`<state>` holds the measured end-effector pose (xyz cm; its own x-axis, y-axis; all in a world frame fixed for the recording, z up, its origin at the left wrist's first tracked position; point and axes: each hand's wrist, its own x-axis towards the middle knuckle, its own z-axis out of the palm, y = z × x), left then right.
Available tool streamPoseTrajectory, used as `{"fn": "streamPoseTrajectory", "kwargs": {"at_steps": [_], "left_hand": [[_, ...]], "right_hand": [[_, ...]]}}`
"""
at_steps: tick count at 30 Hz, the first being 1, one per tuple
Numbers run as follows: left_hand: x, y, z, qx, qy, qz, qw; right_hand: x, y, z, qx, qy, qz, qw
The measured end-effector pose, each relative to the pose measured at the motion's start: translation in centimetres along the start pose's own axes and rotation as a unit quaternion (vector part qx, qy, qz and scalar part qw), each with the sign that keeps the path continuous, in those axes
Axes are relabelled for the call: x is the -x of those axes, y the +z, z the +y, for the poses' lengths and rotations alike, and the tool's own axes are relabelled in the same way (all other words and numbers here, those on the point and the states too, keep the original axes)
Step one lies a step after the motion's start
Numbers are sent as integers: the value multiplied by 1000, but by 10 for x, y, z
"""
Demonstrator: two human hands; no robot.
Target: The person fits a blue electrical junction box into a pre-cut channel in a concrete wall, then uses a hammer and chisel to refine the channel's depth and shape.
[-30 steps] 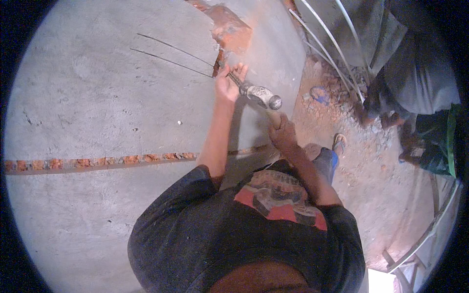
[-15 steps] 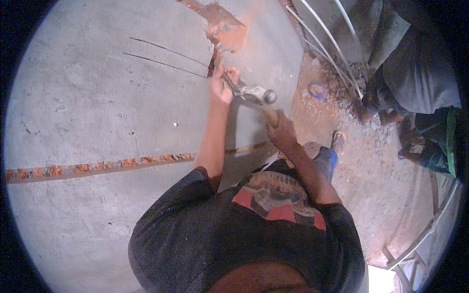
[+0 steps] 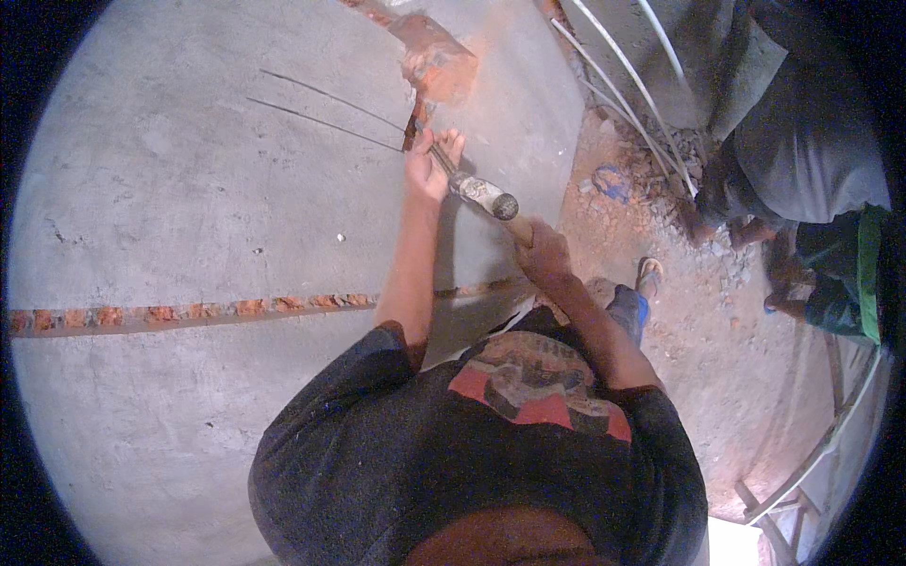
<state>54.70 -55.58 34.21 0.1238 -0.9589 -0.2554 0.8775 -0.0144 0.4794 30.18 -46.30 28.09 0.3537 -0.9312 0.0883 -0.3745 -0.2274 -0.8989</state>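
My left hand [image 3: 431, 165] is closed on a ribbed steel chisel [image 3: 442, 156], whose far tip is at a narrow chipped slot [image 3: 413, 121] in the grey plastered wall [image 3: 160, 170]. My right hand [image 3: 545, 253] grips the wooden handle of a hammer [image 3: 483, 194]; the hammer head lies at the chisel's near end, touching or very close to it. Above the slot is a larger broken patch [image 3: 439, 66] showing red brick. Two thin dark lines [image 3: 321, 113] run across the plaster toward the slot.
A chipped brick groove [image 3: 198, 310] runs along the wall. At right, another person [image 3: 802, 151] in grey crouches beside white pipes [image 3: 623, 71], rubble [image 3: 703, 222] and a blue coiled item [image 3: 612, 184]. A sandaled foot [image 3: 649, 275] stands on the dusty floor; a wooden frame [image 3: 802, 472] is lower right.
My left hand shifted slightly left since a second ago, then stayed. The hammer in my right hand, blurred half a second ago, is now sharper, its head a little lower and further left.
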Motion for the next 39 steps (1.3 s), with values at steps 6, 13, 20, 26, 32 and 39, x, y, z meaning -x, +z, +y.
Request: {"fn": "streamPoseTrajectory", "kwargs": {"at_steps": [6,13,20,26,32,39], "left_hand": [[-1,-4,1,-42,39,-15,998],[1,-8,0,-24,-10,31,999],[-1,1,-2,-98,37,2,995],[2,2,-1,-110,16,26,993],[-4,-3,4,-104,17,45,993],[3,2,-8,-194,49,81,976]], "right_hand": [[19,-32,-28,-99,-22,45,994],[1,-2,0,31,56,-79,995],[31,7,12,167,-185,186,950],[3,6,8,21,-36,-16,999],[20,-7,3,-11,-103,83,991],[-4,-8,0,37,-16,-12,999]]}}
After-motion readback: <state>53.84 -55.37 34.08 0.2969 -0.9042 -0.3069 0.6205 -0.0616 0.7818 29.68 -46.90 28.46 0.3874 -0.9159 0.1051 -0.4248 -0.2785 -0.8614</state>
